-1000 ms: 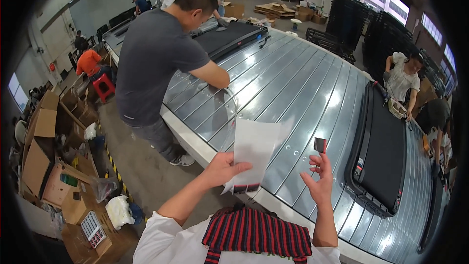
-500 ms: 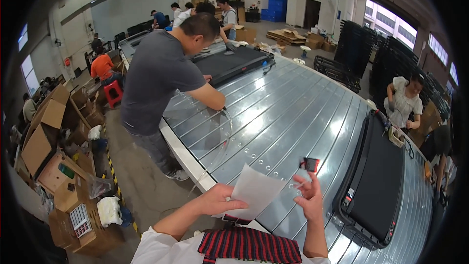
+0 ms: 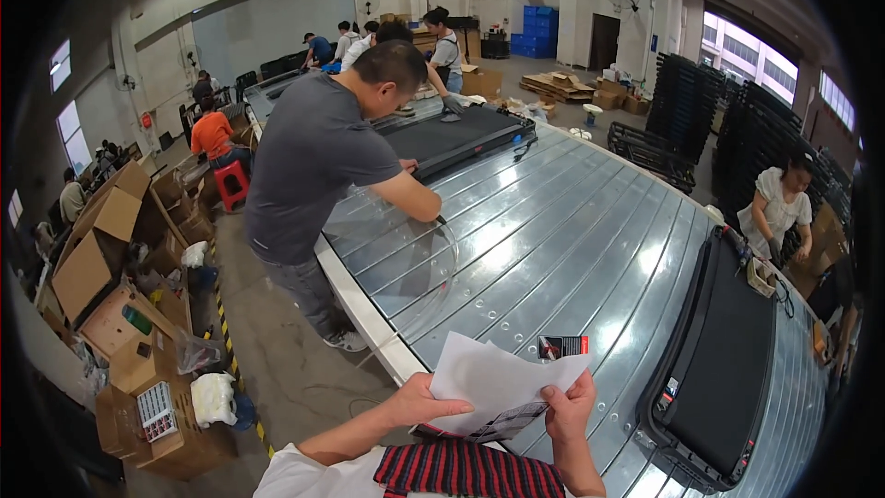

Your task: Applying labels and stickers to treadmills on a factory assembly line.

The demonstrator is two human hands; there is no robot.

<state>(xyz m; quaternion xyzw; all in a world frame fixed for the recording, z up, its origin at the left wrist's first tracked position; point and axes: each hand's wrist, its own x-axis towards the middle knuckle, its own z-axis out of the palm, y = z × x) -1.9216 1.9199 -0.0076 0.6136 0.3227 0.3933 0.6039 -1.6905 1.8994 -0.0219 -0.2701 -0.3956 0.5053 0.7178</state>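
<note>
Between my hands is a white sheet of paper (image 3: pixel 493 376), slightly curved, with dark print showing along its lower edge. My left hand (image 3: pixel 417 403) is closed on its left edge, thumb on top. At the right corner my right hand (image 3: pixel 570 404) pinches the paper between thumb and fingers. Just beyond the sheet, a small black and red printed card (image 3: pixel 562 347) lies on the metal tabletop (image 3: pixel 562 240), close to my right fingers but apart from them.
A long black framed panel (image 3: pixel 717 360) lies on the table to my right. Across the near-left edge leans a person in grey (image 3: pixel 323 148), beside another black panel (image 3: pixel 452 136) and some clear film. Cardboard boxes (image 3: pixel 134 406) crowd the floor at left; another person (image 3: pixel 776 208) stands at right.
The small card has come down from near my right fingertips onto the tabletop. My right hand has moved down to the sheet and closed on its right corner. The left hand keeps its hold.
</note>
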